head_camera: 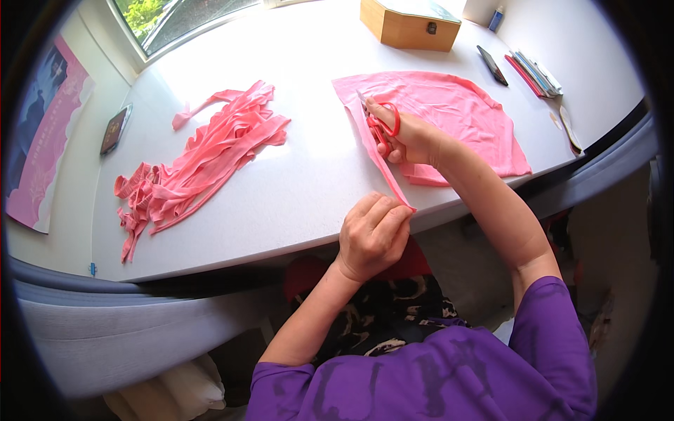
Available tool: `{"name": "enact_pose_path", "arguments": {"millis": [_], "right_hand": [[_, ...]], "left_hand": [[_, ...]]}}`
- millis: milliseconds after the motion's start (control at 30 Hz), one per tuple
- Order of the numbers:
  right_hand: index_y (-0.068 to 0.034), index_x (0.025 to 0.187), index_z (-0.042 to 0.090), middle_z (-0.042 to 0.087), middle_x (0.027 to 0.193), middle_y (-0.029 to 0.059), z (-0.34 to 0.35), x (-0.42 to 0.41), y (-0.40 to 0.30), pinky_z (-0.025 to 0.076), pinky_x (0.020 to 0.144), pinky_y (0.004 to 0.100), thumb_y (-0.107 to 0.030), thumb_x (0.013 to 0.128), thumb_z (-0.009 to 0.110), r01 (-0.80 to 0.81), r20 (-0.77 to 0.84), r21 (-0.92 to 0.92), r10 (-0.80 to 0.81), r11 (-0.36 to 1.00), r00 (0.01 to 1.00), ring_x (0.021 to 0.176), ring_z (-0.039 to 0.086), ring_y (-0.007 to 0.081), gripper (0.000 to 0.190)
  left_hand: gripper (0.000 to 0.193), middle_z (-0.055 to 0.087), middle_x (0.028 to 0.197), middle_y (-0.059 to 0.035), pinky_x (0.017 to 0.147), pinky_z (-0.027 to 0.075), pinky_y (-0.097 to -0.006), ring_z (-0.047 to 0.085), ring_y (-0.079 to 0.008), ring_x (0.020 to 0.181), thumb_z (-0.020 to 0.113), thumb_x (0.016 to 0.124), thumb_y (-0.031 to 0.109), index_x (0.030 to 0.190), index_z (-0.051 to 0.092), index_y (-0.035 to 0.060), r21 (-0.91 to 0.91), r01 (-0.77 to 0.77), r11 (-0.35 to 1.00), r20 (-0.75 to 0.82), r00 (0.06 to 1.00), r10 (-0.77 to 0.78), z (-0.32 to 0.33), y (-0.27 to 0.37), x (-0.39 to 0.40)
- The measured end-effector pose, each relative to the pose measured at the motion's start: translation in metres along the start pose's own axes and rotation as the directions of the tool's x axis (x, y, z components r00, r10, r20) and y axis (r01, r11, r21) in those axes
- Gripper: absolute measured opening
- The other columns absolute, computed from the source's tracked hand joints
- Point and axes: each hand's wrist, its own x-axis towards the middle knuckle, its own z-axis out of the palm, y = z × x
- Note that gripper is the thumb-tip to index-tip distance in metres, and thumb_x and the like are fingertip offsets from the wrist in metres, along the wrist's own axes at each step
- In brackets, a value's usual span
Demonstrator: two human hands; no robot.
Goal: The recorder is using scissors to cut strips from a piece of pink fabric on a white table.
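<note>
My right hand (408,137) grips a pair of scissors (389,120) with red handles. Their blades point away from me, at the left edge of a piece of pink fabric (453,110) spread on the white table (310,173). Along that edge runs a narrow pink strip (380,160), joined to the larger piece near its far end. My left hand (375,231) pinches the strip's near end at the table's front edge. To the left lies a heap of cut pink fabric strips (210,152), with one strip trailing off its far side.
A wooden box (416,26) with a metal clasp stands at the back. On the right are a smartphone (492,66), a stack of booklets (534,74) and a small blue bottle (495,19). A dark booklet (114,130) leans by the left wall, below a window (174,21).
</note>
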Motion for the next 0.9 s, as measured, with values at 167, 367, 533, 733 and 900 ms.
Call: {"name": "enact_pose_path", "arguments": {"millis": [167,367,533,733,900], "right_hand": [[-0.012,0.08,0.051,0.048,0.062,-0.0014,0.0,0.004,0.002,0.029,0.036,0.0164,-0.064,0.086,0.055,0.028,-0.044,-0.034,-0.03,0.999,0.999,0.049,0.047,0.005,0.052],[-0.011,0.081,0.051,0.048,0.064,-0.0016,-0.001,0.012,0.003,0.028,0.035,0.016,-0.063,0.088,0.054,0.027,-0.04,0.027,-0.026,0.999,0.999,0.051,0.047,0.0058,0.052],[-0.012,0.08,0.052,0.05,0.064,-0.0016,0.0,0.014,-0.008,0.03,0.036,0.0152,-0.059,0.09,0.053,-0.049,0.063,0.1,0.043,0.994,0.997,0.051,0.049,0.0066,0.049],[-0.011,0.079,0.047,0.048,0.06,-0.0011,0.005,0.018,-0.011,0.034,0.036,0.0164,-0.057,0.093,0.05,0.026,-0.05,0.032,-0.024,0.999,0.998,0.05,0.052,0.0069,0.048],[-0.011,0.079,0.046,0.048,0.061,-0.0009,0.0,0.025,-0.005,0.033,0.036,0.0163,-0.056,0.093,0.051,0.062,-0.025,0.033,-0.062,0.997,0.998,0.05,0.05,0.0068,0.047]], "left_hand": [[0.021,0.06,0.074,-0.0103,0.057,0.048,-0.0345,0.058,-0.0266,0.063,0.067,0.064,-0.011,0.08,0.06,0.0003,0.002,-0.001,1.0,0.0,1.0,0.001,0.0,-0.001,-0.001],[0.02,0.06,0.074,-0.0106,0.058,0.048,-0.0345,0.058,-0.0267,0.064,0.066,0.064,-0.011,0.079,0.06,0.0003,-0.009,-0.004,1.0,0.003,1.0,0.004,0.0,-0.002,0.0],[0.02,0.061,0.074,-0.0107,0.058,0.048,-0.0344,0.058,-0.0266,0.064,0.066,0.064,-0.011,0.079,0.06,0.0001,-0.006,-0.005,1.0,0.009,1.0,0.005,-0.001,-0.001,0.0],[0.02,0.06,0.074,-0.0106,0.057,0.048,-0.0346,0.059,-0.0265,0.064,0.066,0.063,-0.011,0.079,0.06,0.0,-0.01,-0.011,1.0,0.009,1.0,0.011,0.0,-0.001,0.0],[0.015,0.059,0.076,-0.0109,0.061,0.048,-0.0359,0.058,-0.0274,0.067,0.066,0.067,-0.006,0.08,0.06,-0.001,-0.007,-0.012,1.0,0.029,1.0,0.012,-0.001,-0.001,-0.001]]}}
